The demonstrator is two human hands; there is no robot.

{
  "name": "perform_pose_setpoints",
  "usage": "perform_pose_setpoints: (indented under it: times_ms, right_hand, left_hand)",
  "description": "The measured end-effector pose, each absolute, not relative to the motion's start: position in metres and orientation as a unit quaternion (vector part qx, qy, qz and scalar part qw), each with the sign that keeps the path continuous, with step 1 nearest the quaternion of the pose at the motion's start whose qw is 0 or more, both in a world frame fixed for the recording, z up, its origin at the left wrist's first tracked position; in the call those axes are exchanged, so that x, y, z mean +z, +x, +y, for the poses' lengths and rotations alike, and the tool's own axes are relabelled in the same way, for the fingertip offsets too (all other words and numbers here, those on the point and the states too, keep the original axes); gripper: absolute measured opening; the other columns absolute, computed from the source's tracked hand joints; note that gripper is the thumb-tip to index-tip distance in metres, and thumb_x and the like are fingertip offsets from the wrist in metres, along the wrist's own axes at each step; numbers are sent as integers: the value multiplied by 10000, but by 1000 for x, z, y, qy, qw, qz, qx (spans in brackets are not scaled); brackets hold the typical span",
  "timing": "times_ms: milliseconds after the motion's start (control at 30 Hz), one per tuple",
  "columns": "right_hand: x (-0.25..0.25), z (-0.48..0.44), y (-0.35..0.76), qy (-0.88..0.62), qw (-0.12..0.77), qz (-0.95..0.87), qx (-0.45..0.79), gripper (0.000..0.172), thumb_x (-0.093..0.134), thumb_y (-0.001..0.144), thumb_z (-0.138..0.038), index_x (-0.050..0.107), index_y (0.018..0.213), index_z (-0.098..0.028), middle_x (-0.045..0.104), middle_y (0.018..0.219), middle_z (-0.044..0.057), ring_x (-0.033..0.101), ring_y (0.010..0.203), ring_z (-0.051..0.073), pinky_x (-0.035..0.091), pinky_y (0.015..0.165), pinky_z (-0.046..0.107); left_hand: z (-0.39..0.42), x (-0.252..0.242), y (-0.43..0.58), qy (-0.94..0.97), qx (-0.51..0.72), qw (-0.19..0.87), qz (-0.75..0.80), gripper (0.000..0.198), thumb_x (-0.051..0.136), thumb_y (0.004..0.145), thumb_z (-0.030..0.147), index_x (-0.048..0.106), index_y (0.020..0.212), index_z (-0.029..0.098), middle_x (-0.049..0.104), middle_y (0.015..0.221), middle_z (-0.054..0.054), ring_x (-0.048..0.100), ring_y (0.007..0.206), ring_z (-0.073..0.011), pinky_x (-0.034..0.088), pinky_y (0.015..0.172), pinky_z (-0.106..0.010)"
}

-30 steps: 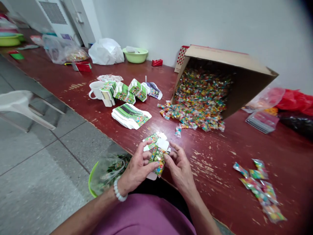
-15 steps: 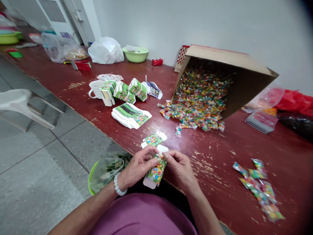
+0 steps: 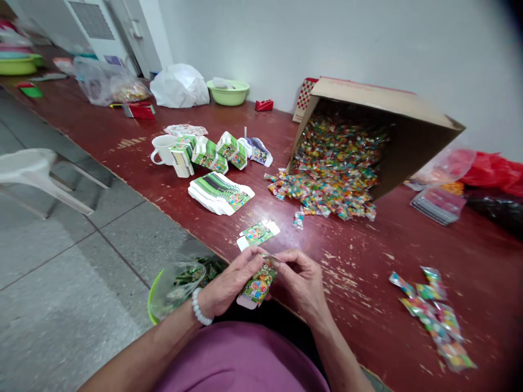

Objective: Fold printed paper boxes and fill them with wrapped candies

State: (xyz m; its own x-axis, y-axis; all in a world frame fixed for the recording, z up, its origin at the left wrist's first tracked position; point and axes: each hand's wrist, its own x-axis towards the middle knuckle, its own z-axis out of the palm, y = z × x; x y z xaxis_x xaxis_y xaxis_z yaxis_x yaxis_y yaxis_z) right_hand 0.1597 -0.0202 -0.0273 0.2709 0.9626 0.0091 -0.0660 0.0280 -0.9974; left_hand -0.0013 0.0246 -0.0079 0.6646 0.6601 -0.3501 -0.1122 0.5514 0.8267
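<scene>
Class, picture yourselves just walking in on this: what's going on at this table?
A person holds a small printed carton near the table edge: the left hand grips its left side, the right hand pinches its upper end, and a white flap sticks out at the lower end. Just beyond lies a flat carton, with a fanned stack of flat cartons farther off. Colourful small packets spill from a cardboard box whose opening faces the person.

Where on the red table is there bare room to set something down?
Bare tabletop lies between the right hand and loose candy packets; a smaller patch separates the fanned carton stack from the candy heap. It's crowded around the white mug and green cartons.
</scene>
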Motion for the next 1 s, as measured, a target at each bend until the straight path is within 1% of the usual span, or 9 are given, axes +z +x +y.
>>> perform_pose_setpoints:
  times_ms: [67, 133, 233, 333, 433, 600, 700, 867, 1000]
  right_hand:
    - [-25, -21, 158, -535, 563, -470, 418, 153, 696, 860, -352, 718, 868, -201, 697, 712, 13, 607, 490, 124, 475, 479, 244]
    - [-21, -22, 159, -526, 544, -543, 365, 144, 632, 908, -318, 724, 874, -212, 720, 814, 44, 692, 670, 171, 533, 607, 277]
    - [-14, -22, 163, -527, 524, -587, 322, 195, 572, 940, -271, 705, 807, -220, 732, 836, 49, 700, 876, 203, 537, 784, 314]
    - [-7, -20, 167, -555, 480, -600, 319, 114, 624, 904, -262, 734, 918, -235, 743, 872, 40, 688, 791, 183, 533, 728, 295]
    - [-4, -18, 168, -568, 460, -597, 330, 165, 635, 891, -286, 754, 992, -233, 725, 834, 38, 679, 693, 164, 530, 648, 273]
    - [-9, -15, 164, -526, 508, -448, 514, 231, 652, 886, -395, 710, 909, -173, 695, 672, 6, 636, 456, 136, 491, 460, 241]
    - [-13, -17, 161, -506, 527, -420, 539, 248, 668, 875, -409, 702, 906, -165, 706, 680, 15, 638, 456, 139, 492, 450, 240]
    - [-15, -20, 160, -538, 531, -441, 484, 266, 668, 866, -424, 727, 916, -169, 741, 801, 56, 643, 488, 135, 533, 494, 260]
    - [-15, -20, 162, -532, 532, -439, 491, 275, 673, 856, -435, 727, 893, -168, 747, 807, 63, 645, 507, 140, 538, 509, 267]
  left_hand:
    - [22, -11, 1, 389, 199, 838, 327, 545, 445, 919, 639, 501, 1229, 194, 649, 790, -33, 623, 509, -135, 480, 467, -227]
    - [22, -14, 3, 383, 199, 836, 339, 619, 376, 924, 672, 508, 1285, 187, 636, 729, -27, 596, 457, -130, 456, 424, -216]
    - [25, -15, 4, 403, 199, 820, 355, 671, 342, 923, 691, 509, 1337, 189, 634, 696, -27, 580, 440, -124, 443, 412, -204]
    - [27, -12, 5, 440, 191, 800, 360, 713, 316, 921, 704, 550, 1322, 163, 635, 679, -35, 566, 422, -118, 431, 401, -200]
    - [26, -9, 7, 468, 187, 785, 360, 732, 306, 923, 705, 611, 1260, 131, 626, 656, -36, 560, 413, -111, 423, 394, -192]
    - [26, -10, 7, 518, 184, 755, 357, 725, 300, 939, 683, 681, 1136, 98, 645, 651, -54, 554, 413, -101, 420, 391, -183]
    - [28, -13, 3, 538, 175, 746, 351, 709, 299, 944, 675, 702, 1058, 104, 653, 672, -56, 557, 415, -93, 421, 393, -179]
    - [32, -12, 0, 548, 165, 749, 333, 713, 306, 947, 667, 712, 826, 92, 631, 653, -59, 561, 418, -90, 420, 394, -177]
    - [34, -7, -1, 552, 162, 756, 312, 681, 319, 951, 655, 698, 1106, 111, 639, 677, -54, 549, 414, -90, 399, 383, -172]
